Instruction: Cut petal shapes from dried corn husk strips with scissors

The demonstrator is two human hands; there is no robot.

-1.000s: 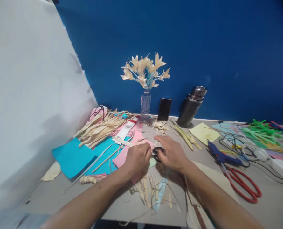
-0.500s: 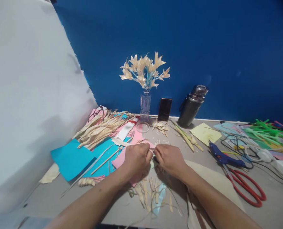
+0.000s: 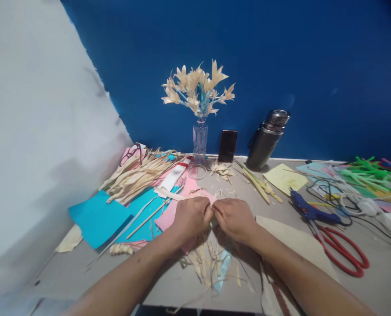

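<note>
If I tug unevenly, I think the strip [image 3: 215,198] could tear or slip from my left hand [image 3: 193,218] and right hand [image 3: 235,220], whose curled fingers pinch it between them over the desk [image 3: 169,283], beyond the near scraps [image 3: 200,262], where it looks thin, pale and mostly hidden.

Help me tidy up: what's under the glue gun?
The scissors run in beneath the glue gun; part of their blades shows, but the tips are covered.
</note>
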